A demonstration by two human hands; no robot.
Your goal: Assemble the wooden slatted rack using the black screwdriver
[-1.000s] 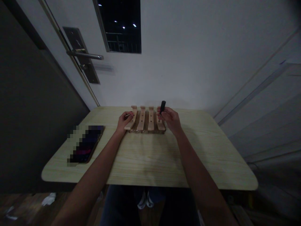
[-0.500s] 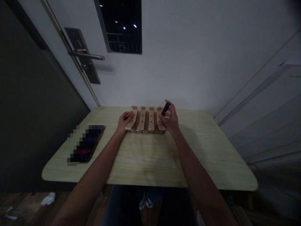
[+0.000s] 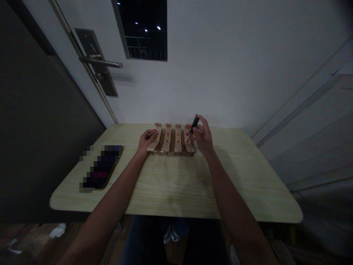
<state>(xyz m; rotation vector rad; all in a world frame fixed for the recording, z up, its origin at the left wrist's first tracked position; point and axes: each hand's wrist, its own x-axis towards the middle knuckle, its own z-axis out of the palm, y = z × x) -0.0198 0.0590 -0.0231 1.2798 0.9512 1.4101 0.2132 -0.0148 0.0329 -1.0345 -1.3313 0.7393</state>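
Observation:
A wooden rack (image 3: 172, 141) lies near the back of the table, with several pale slats, each with hooked far ends and dark holes, across a darker brown base. My left hand (image 3: 147, 141) is closed on the rack's leftmost slat, fingers over its edge. In my right hand (image 3: 204, 136) is a screwdriver (image 3: 195, 123) with a black handle, held tilted by the fingers. Its tip points down at a hole in the rightmost slat; whether it sits in a screw head is too small to tell.
A phone (image 3: 106, 165), partly pixelated, lies on the left of the pale wooden table (image 3: 176, 191). Behind the table stands a white door with a metal handle (image 3: 102, 63) and a dark window (image 3: 146, 29). White scraps (image 3: 57, 230) lie on the floor at left.
My right hand's fingers have shifted on the screwdriver handle and opened a little, the hand moving slightly right. My left hand stays on the rack. The view has tilted slightly.

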